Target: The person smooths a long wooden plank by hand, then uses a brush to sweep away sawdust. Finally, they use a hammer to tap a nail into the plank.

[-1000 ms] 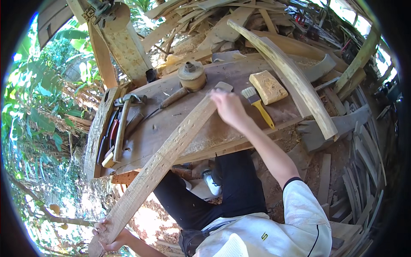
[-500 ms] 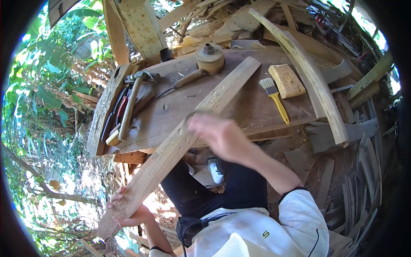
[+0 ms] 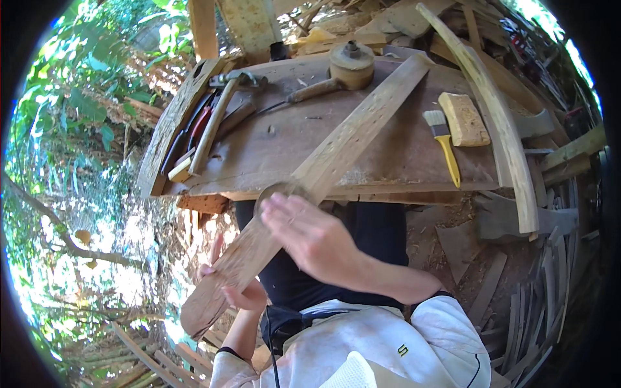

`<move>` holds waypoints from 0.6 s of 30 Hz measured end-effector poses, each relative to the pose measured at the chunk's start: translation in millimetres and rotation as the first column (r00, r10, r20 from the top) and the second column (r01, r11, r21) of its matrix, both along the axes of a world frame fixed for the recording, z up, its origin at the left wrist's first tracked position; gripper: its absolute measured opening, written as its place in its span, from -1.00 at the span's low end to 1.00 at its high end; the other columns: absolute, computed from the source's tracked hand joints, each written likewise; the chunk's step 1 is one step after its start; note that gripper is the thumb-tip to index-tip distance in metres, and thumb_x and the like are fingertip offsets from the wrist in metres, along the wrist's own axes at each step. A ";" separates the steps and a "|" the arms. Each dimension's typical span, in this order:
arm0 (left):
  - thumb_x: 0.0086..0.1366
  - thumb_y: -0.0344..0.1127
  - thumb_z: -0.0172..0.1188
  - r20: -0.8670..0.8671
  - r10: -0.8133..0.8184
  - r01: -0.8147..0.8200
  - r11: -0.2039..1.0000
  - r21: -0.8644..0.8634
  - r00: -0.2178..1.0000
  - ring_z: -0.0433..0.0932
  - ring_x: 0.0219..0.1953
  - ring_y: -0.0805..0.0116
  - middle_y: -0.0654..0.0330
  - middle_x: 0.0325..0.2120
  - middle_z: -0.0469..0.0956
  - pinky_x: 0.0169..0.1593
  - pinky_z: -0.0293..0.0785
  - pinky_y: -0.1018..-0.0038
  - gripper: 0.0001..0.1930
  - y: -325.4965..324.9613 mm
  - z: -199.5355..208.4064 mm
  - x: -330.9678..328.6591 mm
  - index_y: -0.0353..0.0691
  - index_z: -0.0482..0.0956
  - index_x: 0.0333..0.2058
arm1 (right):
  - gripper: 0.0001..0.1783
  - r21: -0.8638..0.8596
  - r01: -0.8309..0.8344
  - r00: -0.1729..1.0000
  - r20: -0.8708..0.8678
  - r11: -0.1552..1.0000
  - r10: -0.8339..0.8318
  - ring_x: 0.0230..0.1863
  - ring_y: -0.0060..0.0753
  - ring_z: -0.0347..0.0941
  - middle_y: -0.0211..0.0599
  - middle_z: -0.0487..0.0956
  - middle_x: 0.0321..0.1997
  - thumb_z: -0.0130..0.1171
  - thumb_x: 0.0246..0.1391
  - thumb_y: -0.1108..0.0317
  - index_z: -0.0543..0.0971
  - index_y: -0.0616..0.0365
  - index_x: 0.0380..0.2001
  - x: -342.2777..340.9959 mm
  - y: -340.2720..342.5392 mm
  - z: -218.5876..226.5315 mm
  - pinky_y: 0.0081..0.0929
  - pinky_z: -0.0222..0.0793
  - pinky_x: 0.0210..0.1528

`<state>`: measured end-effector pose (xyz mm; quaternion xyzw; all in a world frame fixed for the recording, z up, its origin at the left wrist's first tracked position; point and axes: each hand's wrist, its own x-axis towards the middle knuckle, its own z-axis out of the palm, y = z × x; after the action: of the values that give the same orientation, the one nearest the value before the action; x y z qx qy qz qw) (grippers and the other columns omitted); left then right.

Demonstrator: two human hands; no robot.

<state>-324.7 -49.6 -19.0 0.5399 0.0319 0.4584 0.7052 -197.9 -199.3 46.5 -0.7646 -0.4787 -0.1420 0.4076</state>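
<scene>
Long, pale, rough-sawn wooden plank (image 3: pixel 323 168)

No packages, labels, signs or screens show anywhere on or around the workbench (image 3: pixel 388 161).
</scene>
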 end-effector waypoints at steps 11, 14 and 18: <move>0.26 0.73 -0.39 -0.231 -0.045 0.048 0.999 0.008 0.972 0.31 0.43 -0.15 -0.41 0.45 0.09 0.47 0.18 -0.03 0.21 1.7 -0.8 9.7 -0.11 -0.35 0.57 | -0.64 0.086 0.024 0.997 -0.078 0.996 -0.017 0.29 -0.02 0.55 -0.15 0.68 0.17 0.31 0.16 0.41 0.67 0.23 0.04 28.2 -18.2 -5.1 -0.12 0.47 0.35; 0.34 0.66 -0.27 -0.211 -0.089 0.095 0.995 0.018 0.973 0.21 0.48 -0.15 -0.32 0.45 0.18 0.55 -0.06 -0.02 0.17 -0.5 3.4 12.4 -0.23 -0.15 0.56 | -0.65 0.121 0.109 0.989 -0.110 0.987 -0.096 0.30 0.02 0.53 -0.08 0.66 0.19 0.30 0.18 0.45 0.65 0.28 0.04 32.2 -20.7 -2.5 -0.09 0.45 0.36; 0.46 0.46 -0.18 -0.324 -0.152 0.108 0.983 -0.148 0.934 0.18 0.49 -0.10 -0.29 0.43 0.21 0.54 -0.04 0.00 0.01 28.8 -34.5 -20.6 -0.35 -0.01 0.52 | -0.58 0.161 -0.012 0.997 -0.069 0.987 0.023 0.40 0.01 0.45 -0.07 0.61 0.28 0.31 0.16 0.45 0.63 0.29 0.11 16.3 -12.2 4.7 -0.08 0.35 0.46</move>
<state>-345.4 -20.7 -53.5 0.5645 0.1444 0.3096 0.7515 -181.6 -211.5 51.2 -0.7296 -0.4578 -0.1493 0.4856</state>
